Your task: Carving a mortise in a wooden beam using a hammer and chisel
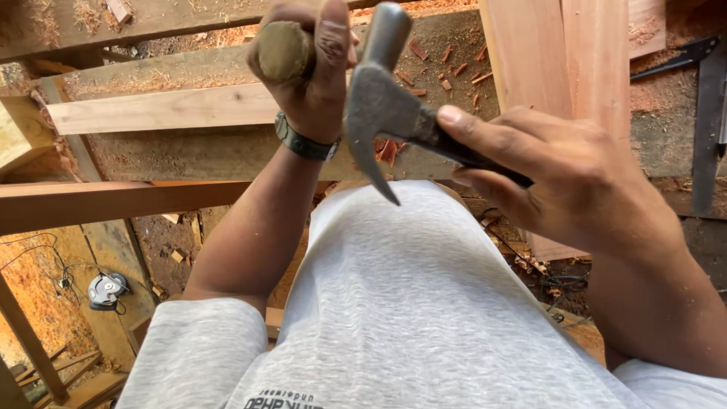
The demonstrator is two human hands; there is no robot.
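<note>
My left hand [316, 89], with a watch on its wrist, is closed around a round, worn wooden tool handle [282, 50]; only the blunt butt end shows, and the rest of the tool is hidden by the fingers. My right hand [564, 176] grips the dark handle of a grey steel claw hammer [381, 102]. The hammer head is just to the right of the wooden handle, almost touching my left fingers, with the claw pointing down toward my grey shirt. Both hands are raised in front of my chest, over wooden planks.
Light planks [163, 108] and reddish boards [564, 53] lie across a sawdust-covered bench. A hand saw [708, 113] rests at the far right. A brown beam [113, 203] crosses on the left; below it a round power tool [106, 290] sits on the floor among wood chips.
</note>
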